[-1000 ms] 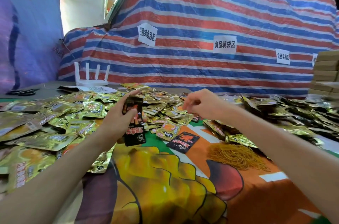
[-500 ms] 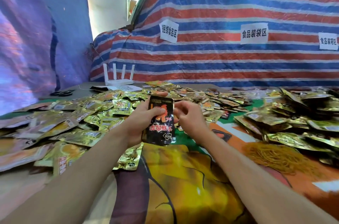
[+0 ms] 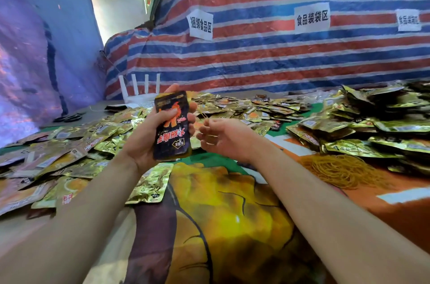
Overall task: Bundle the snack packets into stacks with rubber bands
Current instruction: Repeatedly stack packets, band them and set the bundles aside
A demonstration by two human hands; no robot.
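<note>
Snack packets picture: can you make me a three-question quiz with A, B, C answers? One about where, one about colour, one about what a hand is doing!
1. Where is the pile of loose rubber bands?
A) on the table, right of the right forearm
B) hanging on the wall
C) under the left elbow

2. What colour is the front of the held packet stack?
A) white
B) black
C) pink

3. What is the left hand doing?
A) lying flat
B) pointing at the wall
C) gripping the stack

Answers: 1 A, the yellow tangle lies beside that forearm; 2 B, black with red-orange print; 3 C, its fingers curl round the stack in a grip.
</note>
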